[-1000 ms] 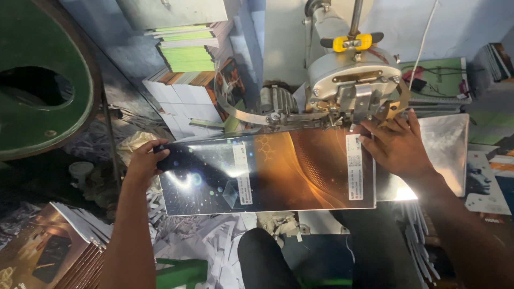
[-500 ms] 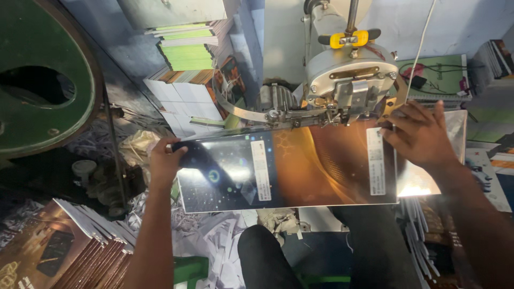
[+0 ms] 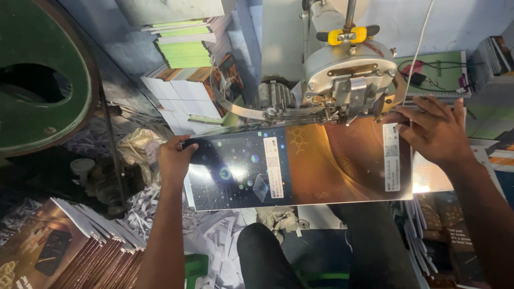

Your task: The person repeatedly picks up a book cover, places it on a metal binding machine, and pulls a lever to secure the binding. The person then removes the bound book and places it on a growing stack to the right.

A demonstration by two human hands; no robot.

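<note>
the left hand grips the left edge of a glossy printed cover sheet, fingers curled over it. the right hand lies spread flat on its right end. the sheet's top edge sits under the stitching machine head. finished booklets lie stacked lower left, and paper trimmings litter the floor, so this looks like mid-batch work.

Green booklets stacked above, apparently paper scraps below.
</note>
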